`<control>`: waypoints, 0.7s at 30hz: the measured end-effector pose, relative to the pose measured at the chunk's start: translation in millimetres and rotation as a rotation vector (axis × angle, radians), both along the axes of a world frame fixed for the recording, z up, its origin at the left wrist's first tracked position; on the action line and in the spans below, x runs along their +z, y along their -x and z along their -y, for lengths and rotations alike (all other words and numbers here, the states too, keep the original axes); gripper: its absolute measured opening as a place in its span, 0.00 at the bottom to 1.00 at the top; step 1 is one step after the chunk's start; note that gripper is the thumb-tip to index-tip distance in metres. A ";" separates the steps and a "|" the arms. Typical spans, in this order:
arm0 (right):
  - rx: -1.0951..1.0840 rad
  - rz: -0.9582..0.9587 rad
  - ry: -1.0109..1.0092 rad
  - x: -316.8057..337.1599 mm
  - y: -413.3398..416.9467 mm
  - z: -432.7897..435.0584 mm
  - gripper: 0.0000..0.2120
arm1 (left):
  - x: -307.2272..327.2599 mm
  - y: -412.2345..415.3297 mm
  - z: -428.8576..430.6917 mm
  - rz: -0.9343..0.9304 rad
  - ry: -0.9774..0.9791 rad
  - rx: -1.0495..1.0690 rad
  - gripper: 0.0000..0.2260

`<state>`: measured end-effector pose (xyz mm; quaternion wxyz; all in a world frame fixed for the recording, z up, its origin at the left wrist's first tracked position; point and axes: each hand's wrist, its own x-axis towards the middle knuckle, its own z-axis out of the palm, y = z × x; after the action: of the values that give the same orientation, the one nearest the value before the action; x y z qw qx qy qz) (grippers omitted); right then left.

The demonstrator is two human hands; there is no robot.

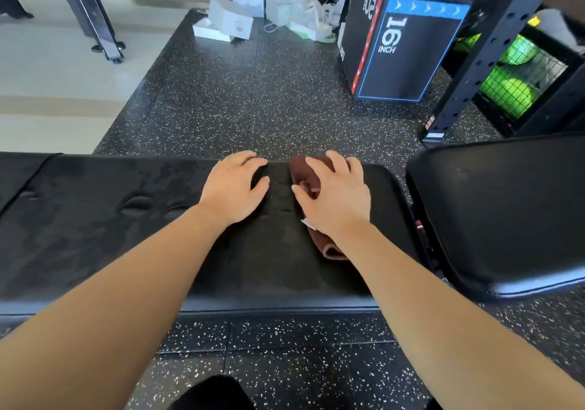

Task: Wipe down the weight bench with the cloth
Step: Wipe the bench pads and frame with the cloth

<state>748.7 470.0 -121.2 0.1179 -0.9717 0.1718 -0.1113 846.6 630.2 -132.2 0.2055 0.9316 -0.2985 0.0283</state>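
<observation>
The black padded weight bench point(110, 226) runs across the view, with damp streaks on its surface. A dark brown cloth point(300, 170) lies bunched on the right part of the long pad. My right hand point(335, 197) presses down on the cloth with fingers spread, and the cloth shows beyond the fingertips and below the wrist. My left hand point(234, 188) rests flat on the pad just left of the cloth, fingers curled over the far edge, holding nothing.
The bench's raised seat pad point(506, 207) sits at the right. Beyond it stand a black rack upright point(493, 48), a "16 INCH" plyo box point(402, 45) and a cage of green balls point(516, 74). White boxes point(231, 20) lie on the speckled rubber floor point(253, 99).
</observation>
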 end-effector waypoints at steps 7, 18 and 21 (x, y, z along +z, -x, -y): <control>-0.016 0.003 0.031 -0.3 -34.8 6.5 0.24 | -9.3 -9.0 2.1 0.055 0.041 0.014 0.23; -0.034 0.013 0.006 -1.0 -27.4 1.8 0.22 | -0.1 -10.3 4.2 -0.090 -0.005 0.084 0.21; -0.046 -0.013 -0.018 1.4 -28.6 0.5 0.23 | 2.4 -9.6 4.5 -0.116 -0.023 0.079 0.20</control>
<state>777.3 469.5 -119.8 0.1230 -0.9671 0.1958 -0.1063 856.2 625.7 -129.8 0.2106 0.9450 -0.2494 -0.0211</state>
